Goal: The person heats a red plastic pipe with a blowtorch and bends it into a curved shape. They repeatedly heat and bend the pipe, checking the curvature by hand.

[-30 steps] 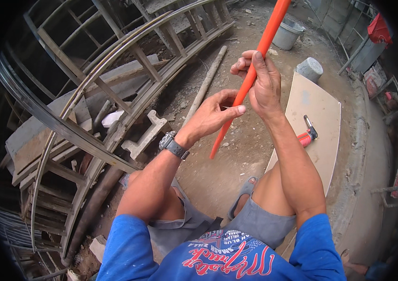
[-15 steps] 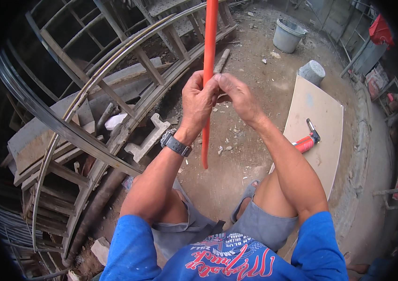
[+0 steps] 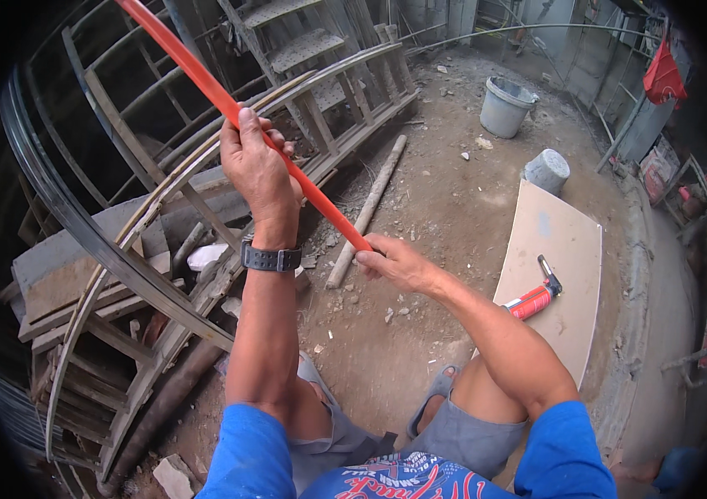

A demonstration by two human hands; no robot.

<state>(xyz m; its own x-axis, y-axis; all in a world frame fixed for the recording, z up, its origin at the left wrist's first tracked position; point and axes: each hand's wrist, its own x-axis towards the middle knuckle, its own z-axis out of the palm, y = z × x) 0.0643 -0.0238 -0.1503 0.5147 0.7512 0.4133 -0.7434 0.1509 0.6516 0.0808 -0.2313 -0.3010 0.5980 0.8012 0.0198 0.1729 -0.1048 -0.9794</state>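
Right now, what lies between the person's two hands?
A slanting stretch of the orange pipe, running from the left hand down to the right hand, shows in the head view.

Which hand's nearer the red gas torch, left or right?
Right. The right hand, at the lower end of the orange pipe, is left of the gas torch; the left hand, gripping higher up, is farther left.

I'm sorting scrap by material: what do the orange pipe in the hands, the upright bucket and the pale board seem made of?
Orange pipe: likely plastic, smooth with a soft sheen and even colour.
Upright bucket: probably plastic, dull and blotchy grey, with a thick rim.
Pale board: perhaps plywood or fibreboard, thin and matte; no clear grain settles it.
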